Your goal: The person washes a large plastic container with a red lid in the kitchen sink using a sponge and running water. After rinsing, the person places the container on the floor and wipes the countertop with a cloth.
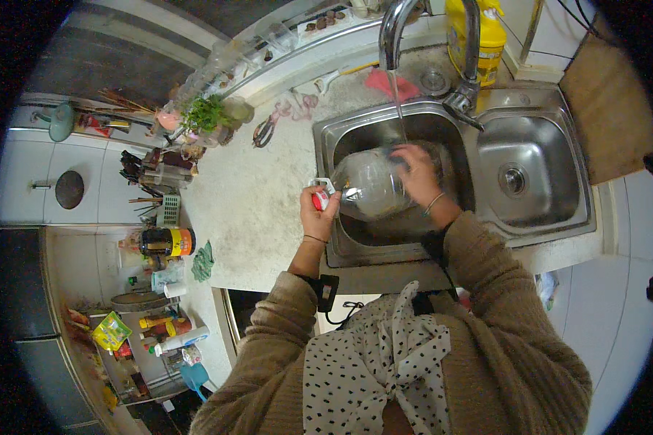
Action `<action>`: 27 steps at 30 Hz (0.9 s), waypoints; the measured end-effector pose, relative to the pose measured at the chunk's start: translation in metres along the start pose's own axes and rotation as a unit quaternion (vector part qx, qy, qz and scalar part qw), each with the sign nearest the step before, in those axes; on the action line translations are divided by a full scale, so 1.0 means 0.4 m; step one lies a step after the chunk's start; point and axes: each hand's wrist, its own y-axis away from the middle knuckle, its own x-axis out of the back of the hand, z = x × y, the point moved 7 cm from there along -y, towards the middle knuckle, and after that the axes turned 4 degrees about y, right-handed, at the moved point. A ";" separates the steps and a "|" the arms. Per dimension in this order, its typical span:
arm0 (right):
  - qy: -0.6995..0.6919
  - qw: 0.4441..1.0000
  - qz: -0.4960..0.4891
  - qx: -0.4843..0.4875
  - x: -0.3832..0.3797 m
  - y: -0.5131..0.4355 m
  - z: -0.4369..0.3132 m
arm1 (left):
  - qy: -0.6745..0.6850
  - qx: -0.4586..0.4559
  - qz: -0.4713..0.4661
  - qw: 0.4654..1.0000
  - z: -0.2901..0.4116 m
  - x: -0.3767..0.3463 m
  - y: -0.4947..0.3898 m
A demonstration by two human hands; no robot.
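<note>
A large clear plastic jug lies on its side over the left sink basin, its neck toward the left. My left hand grips the neck by the red cap and the white carrying handle. Against the upper right of the jug, my right hand presses a small dark thing, perhaps a scrubber, too blurred to name surely. From the chrome faucet, a stream of water runs down beside my right fingers.
The right sink basin adjoins on the right. Behind the sink are a pink cloth and a yellow pump jug. Scissors lie on the counter. Potted greenery, a green cloth and a dark-bodied jar stand left.
</note>
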 end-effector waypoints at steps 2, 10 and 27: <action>0.079 0.982 0.044 -0.164 0.034 -0.006 0.079 | 0.000 -0.003 0.006 1.000 0.002 0.002 0.008; -0.056 0.998 -0.010 0.037 -0.042 0.037 -0.086 | -0.001 0.006 0.038 0.999 -0.015 -0.002 -0.012; 0.082 0.965 -0.235 0.086 -0.103 -0.144 -0.038 | 0.047 0.048 -0.023 0.997 -0.065 0.000 0.023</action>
